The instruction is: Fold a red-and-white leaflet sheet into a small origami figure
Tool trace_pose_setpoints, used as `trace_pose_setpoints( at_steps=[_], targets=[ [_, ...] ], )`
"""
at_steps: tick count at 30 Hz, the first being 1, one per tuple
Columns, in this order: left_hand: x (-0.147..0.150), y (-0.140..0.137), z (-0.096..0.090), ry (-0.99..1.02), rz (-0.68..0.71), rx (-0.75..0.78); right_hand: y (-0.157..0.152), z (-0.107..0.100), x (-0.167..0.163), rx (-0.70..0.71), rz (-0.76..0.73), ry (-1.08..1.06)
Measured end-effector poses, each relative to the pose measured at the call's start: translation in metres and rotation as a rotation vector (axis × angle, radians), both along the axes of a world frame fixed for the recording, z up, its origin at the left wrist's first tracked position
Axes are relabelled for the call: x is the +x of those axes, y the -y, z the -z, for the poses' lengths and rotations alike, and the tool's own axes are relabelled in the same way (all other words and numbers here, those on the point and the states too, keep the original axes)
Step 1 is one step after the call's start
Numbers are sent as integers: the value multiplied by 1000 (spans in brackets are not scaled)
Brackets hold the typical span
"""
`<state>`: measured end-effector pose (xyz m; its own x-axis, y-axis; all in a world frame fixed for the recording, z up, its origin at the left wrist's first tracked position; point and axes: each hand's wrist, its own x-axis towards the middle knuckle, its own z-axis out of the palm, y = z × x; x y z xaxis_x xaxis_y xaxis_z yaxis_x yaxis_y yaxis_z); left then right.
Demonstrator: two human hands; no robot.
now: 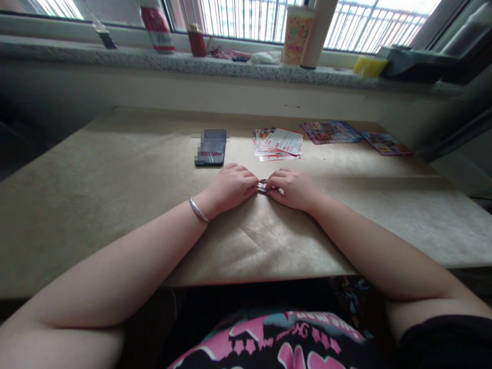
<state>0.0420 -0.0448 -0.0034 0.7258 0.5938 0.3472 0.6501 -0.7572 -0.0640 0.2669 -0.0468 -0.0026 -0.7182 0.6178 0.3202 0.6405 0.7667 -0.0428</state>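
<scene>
Both hands rest close together at the middle of the table, pinching a small shiny printed piece [262, 186] between them. My left hand [234, 185], with a silver bangle [199, 210] on the wrist, has its fingertips closed at the piece's left end. My right hand [292, 188] grips the right end between thumb and fingers. Most of the piece is hidden by the fingers, so I cannot tell its exact kind. Just beyond the hands lies a fanned stack of white printed cards [282, 142]. A dark phone [213, 147] lies past my left hand.
Farther right lie colourful printed packets [332, 132] and another packet [386, 143]. The tan-covered table [96, 205] ends near my body. On the stone windowsill [238, 68] stand a red-and-white can [157, 28], a patterned cup [295, 36] and a yellow object [369, 66].
</scene>
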Motion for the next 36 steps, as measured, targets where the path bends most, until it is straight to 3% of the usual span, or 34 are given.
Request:
trace_pose_setpoints(
  at_steps=[21, 31, 36],
  targets=[
    [6, 4, 0, -27, 8, 31, -1, 7, -9, -12, 88, -76],
    [2, 1, -3, -22, 30, 11, -4, 7, -3, -119, 108, -164],
    [3, 1, -1, -6, 25, 17, -9, 13, -9, -237, 104, -280]
  ],
)
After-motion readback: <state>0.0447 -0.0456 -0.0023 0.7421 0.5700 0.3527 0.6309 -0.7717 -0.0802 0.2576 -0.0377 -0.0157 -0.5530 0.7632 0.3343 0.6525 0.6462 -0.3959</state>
